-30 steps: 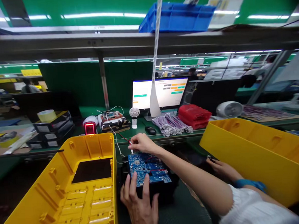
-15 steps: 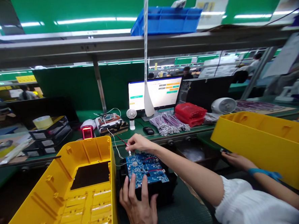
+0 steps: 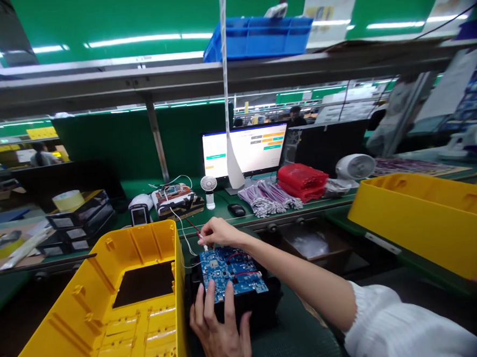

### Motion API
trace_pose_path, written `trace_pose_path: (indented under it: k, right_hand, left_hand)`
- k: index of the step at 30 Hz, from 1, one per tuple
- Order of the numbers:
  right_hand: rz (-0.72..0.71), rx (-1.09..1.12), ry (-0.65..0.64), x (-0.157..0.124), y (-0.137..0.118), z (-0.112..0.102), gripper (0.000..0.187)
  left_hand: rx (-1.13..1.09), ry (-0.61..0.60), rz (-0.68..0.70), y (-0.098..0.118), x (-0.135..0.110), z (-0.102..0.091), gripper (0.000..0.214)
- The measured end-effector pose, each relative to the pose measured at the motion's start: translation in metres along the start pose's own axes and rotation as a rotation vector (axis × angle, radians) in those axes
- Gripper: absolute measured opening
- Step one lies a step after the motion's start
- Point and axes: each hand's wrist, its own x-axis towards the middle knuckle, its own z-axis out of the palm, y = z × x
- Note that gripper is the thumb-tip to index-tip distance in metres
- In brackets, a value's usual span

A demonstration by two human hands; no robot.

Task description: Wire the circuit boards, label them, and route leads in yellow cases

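A blue circuit board (image 3: 232,276) sits on top of a black block (image 3: 270,298) in front of me. My right hand (image 3: 219,232) pinches a white cable connector (image 3: 205,248) at the board's far left corner, and red and white wires run from it toward the back. My left hand (image 3: 221,325) rests with fingers spread on the board's near edge and the block's front. Short red wires (image 3: 246,274) lie across the board. Close on the left stands an open yellow housing (image 3: 181,311) with a black pad (image 3: 146,284) inside.
Another yellow housing (image 3: 419,226) stands at the right. Along the back bench are a scanner (image 3: 140,210), a small fan (image 3: 209,192), a mouse (image 3: 236,209), bundled cables (image 3: 270,198), red bags (image 3: 303,181) and a monitor (image 3: 245,148). A white strip (image 3: 232,162) hangs before the monitor.
The scanner's red light has gone off. Another person's hand at the right has moved away from its earlier place, and the right housing has shifted rightward. My hands stay nearly in place.
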Motion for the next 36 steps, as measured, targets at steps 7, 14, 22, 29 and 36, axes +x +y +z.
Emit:
trace_pose_path:
  k: [7,14,22,29,36]
  right_hand:
    - [-0.025,0.067,-0.074,-0.001,0.003,0.002,0.028]
    - [-0.003,0.051,-0.072,-0.004,0.002,0.001,0.026]
    - [0.106,-0.279,0.03,-0.015,-0.023,-0.001,0.025]
    - [-0.037,-0.322,0.402,-0.053,-0.057,-0.008,0.014]
    - [-0.123,-0.066,0.327,-0.109,-0.068,0.009,0.009]
  left_hand:
    - [-0.017,-0.021,-0.027,0.003,0.0,0.0,0.044]
    - [-0.014,-0.024,-0.011,-0.001,-0.002,-0.001,0.045]
    - [0.008,0.041,0.019,-0.003,-0.002,0.004,0.041]
    - [-0.048,0.036,0.023,-0.006,-0.001,0.002,0.04]
    - [-0.124,0.035,0.022,-0.006,-0.001,-0.001,0.044]
